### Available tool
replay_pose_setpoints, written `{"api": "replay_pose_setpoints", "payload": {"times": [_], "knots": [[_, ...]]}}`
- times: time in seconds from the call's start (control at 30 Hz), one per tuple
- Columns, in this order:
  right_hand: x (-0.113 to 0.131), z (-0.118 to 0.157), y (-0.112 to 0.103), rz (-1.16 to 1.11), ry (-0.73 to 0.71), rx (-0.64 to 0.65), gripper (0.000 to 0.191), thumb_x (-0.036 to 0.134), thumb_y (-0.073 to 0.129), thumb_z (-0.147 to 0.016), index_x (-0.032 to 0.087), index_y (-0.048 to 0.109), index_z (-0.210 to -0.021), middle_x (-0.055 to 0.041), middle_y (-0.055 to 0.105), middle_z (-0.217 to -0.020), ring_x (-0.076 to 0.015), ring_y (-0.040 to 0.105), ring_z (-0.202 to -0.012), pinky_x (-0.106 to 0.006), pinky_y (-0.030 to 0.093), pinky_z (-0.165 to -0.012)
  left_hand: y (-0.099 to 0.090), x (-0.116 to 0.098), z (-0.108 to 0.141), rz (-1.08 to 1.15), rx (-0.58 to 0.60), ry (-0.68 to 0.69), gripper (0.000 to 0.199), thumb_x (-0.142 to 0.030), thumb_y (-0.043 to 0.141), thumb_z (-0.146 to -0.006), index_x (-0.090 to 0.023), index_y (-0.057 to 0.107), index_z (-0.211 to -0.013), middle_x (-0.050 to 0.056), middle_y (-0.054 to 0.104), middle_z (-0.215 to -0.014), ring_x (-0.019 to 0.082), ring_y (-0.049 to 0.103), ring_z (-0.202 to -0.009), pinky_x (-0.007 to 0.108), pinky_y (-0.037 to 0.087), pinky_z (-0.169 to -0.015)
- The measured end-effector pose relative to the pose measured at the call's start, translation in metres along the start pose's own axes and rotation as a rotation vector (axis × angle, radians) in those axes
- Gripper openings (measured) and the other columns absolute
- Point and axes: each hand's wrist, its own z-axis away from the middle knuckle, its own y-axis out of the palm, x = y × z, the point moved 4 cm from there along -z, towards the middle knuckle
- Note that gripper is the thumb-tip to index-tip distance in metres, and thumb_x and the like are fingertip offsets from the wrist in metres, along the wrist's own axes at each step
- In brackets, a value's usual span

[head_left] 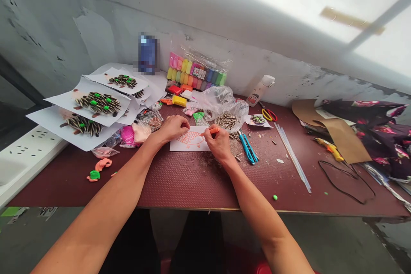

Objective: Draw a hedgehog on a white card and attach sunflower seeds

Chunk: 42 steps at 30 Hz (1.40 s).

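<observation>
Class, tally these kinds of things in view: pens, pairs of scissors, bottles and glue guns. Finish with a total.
Orange pen, in the right hand: 1
Scissors: 1
White bottle: 1
Yellow glue gun: 1
Total: 4

- White label [201, 73] on the bagged packets of coloured material [185, 67]: dark print, too small to read.
- White bottle [259, 91]: printed motif; no lettering legible.
- Scrap beneath the worktop [183, 184], lower left [48, 212]: bold black marks, unreadable.
</observation>
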Motion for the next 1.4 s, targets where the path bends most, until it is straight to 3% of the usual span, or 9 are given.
{"api": "replay_pose_setpoints", "payload": {"times": [0.17, 0.37, 0.73, 1.07, 1.4], "knots": [[-0.0006, 0.0008, 0.0021, 0.002, -0.002, 0.010, 0.030, 0.032, 0.052, -0.086, 0.023, 0.045, -0.058, 0.0050, 0.046, -0.052, -0.0103, 0.042, -0.048, -0.026, 0.032, -0.053, 0.0001, 0.0004, -0.0004, 0.009, -0.006, 0.002, 0.025, -0.023, 0.062, -0.080, -0.022, 0.083, -0.094, 0.006, 0.081, -0.096, 0.026, 0.072, -0.093, 0.033, 0.052, -0.086], [-0.0061, -0.0014, -0.0014, 0.019, 0.005, -0.018, 0.029, 0.033, 0.051, -0.087, 0.022, 0.051, -0.060, 0.0027, 0.053, -0.055, -0.0110, 0.043, -0.049, -0.026, 0.032, -0.054, -0.0005, -0.0006, -0.0001, 0.004, 0.009, -0.003, 0.025, -0.021, 0.062, -0.081, -0.021, 0.083, -0.095, 0.007, 0.081, -0.097, 0.025, 0.073, -0.092, 0.033, 0.052, -0.086], [-0.0056, -0.0014, -0.0017, 0.054, 0.012, -0.022, 0.027, 0.029, 0.051, -0.086, 0.023, 0.048, -0.060, 0.0033, 0.053, -0.052, -0.0109, 0.039, -0.048, -0.026, 0.029, -0.052, -0.0010, -0.0017, 0.0002, -0.006, 0.014, -0.006, 0.027, -0.022, 0.061, -0.081, -0.021, 0.083, -0.095, 0.007, 0.081, -0.097, 0.026, 0.073, -0.093, 0.034, 0.052, -0.087], [-0.0051, -0.0007, 0.0001, 0.073, 0.016, 0.026, 0.028, 0.030, 0.051, -0.087, 0.023, 0.050, -0.059, 0.0009, 0.059, -0.057, -0.0117, 0.046, -0.050, -0.026, 0.033, -0.054, -0.0002, -0.0003, -0.0001, -0.002, 0.009, 0.000, 0.027, -0.023, 0.061, -0.080, -0.022, 0.083, -0.096, 0.006, 0.081, -0.097, 0.025, 0.073, -0.092, 0.032, 0.052, -0.085], [-0.0051, -0.0009, -0.0006, 0.110, 0.029, 0.004, 0.029, 0.028, 0.051, -0.085, 0.023, 0.046, -0.058, 0.0021, 0.055, -0.055, -0.0110, 0.041, -0.049, -0.026, 0.030, -0.054, 0.0001, 0.0005, -0.0006, -0.001, 0.004, 0.000, 0.027, -0.023, 0.061, -0.079, -0.023, 0.083, -0.094, 0.006, 0.081, -0.096, 0.024, 0.073, -0.090, 0.031, 0.053, -0.085]]}}
